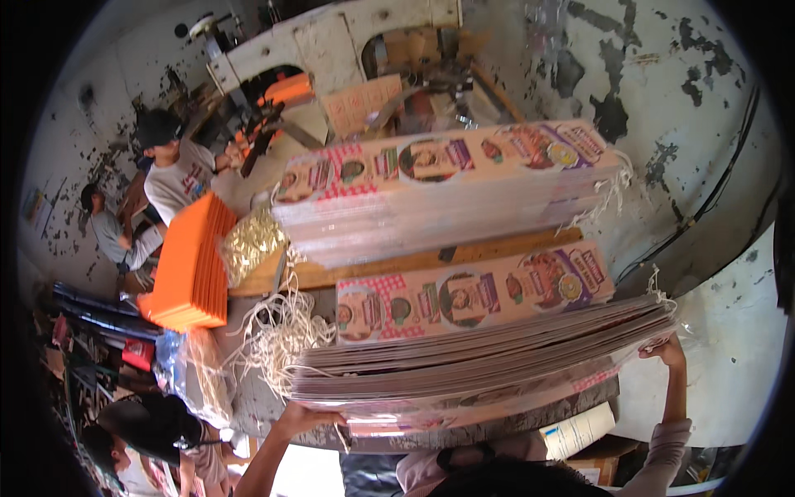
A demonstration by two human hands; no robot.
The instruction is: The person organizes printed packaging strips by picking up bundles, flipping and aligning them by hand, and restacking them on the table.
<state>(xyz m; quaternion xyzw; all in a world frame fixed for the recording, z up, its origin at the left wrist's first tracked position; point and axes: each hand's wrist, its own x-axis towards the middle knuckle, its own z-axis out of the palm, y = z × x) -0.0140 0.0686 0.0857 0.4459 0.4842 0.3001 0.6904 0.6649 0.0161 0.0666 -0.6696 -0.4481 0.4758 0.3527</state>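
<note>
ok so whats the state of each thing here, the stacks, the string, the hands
near stack of flat printed cartons: gripped at both ends, bowed
left hand: shut on the stack's left end
right hand: shut on the stack's right end
far stack of printed cartons: lying flat, wrapped in clear film
wooden board: lying flat under the far stack
orange sheet stack: tilted, squared up
white string: loose, tangled
gold crumpled bundle: crumpled, beside the orange stack
</note>
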